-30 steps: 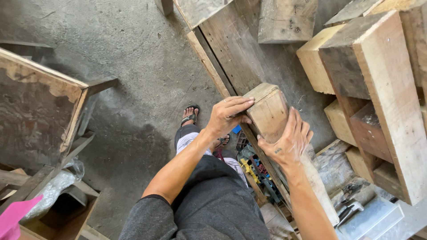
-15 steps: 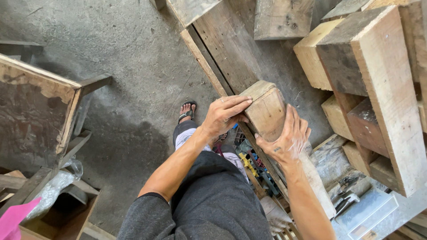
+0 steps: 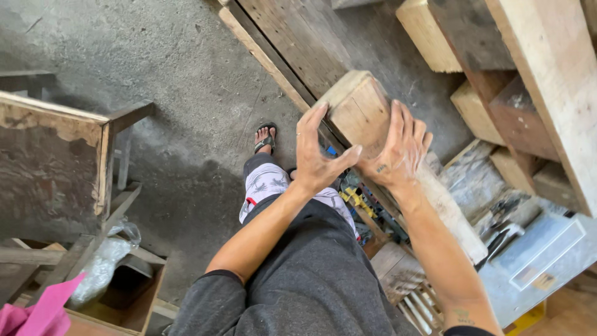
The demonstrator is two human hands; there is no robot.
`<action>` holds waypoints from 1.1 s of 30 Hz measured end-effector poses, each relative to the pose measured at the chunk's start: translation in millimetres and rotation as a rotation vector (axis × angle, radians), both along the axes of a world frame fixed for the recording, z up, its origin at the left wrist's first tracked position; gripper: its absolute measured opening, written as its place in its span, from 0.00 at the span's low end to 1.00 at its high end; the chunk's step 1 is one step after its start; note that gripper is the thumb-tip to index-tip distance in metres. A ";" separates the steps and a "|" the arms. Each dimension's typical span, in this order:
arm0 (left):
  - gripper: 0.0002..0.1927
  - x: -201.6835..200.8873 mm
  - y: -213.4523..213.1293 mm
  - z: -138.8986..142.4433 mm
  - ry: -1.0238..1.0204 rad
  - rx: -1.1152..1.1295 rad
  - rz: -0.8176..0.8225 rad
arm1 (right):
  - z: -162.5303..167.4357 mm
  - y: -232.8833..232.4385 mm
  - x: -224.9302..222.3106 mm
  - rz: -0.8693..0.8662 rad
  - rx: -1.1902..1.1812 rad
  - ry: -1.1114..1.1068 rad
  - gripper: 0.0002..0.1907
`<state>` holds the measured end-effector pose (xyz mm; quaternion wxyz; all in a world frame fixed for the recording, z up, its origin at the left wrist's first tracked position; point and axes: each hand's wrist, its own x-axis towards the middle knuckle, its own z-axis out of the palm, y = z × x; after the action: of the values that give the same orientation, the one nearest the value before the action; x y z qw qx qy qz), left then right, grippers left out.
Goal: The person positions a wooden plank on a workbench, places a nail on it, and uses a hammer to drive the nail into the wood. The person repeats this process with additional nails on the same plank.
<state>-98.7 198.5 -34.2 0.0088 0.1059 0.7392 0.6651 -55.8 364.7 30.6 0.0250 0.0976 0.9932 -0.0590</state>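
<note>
A thick, weathered wooden beam (image 3: 359, 111) stands tilted in front of me, its squared end up and its length running down to the right. My right hand (image 3: 398, 149) is pressed around the beam's right side, fingers wrapped over its edge. My left hand (image 3: 316, 155) is at the beam's left side with fingers spread and pointing up; only the thumb reaches across onto the wood. My sandalled foot (image 3: 265, 138) stands on the concrete floor (image 3: 186, 74) below.
Long planks (image 3: 292, 43) lie on the floor behind the beam. Stacked timbers (image 3: 528, 68) fill the right. A worn wooden frame (image 3: 56, 155) stands at left, above a crate (image 3: 124, 292) with a plastic bag and a pink cloth (image 3: 37, 311). Hand tools (image 3: 357, 199) and a grey metal box (image 3: 535, 249) lie lower right.
My left hand has lifted off the top of the beam and opened its fingers. The beam's end has come up closer to the camera. My right hand stays on it.
</note>
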 end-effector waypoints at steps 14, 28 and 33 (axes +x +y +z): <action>0.39 21.0 26.5 -16.9 0.014 -0.051 0.103 | -2.8 44.5 31.2 -0.343 -0.794 0.460 0.26; 0.32 24.5 32.0 3.2 0.334 -0.329 0.205 | -31.1 -12.3 -6.1 -0.152 -1.161 0.582 0.05; 0.27 23.8 31.7 6.4 0.248 -0.255 0.181 | -44.9 -10.7 -6.0 -0.165 -1.199 0.639 0.06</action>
<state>-74.9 230.2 -27.7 -0.1286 0.1182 0.8193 0.5461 -61.9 354.0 -14.3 -0.2242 0.1200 0.7369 -0.6263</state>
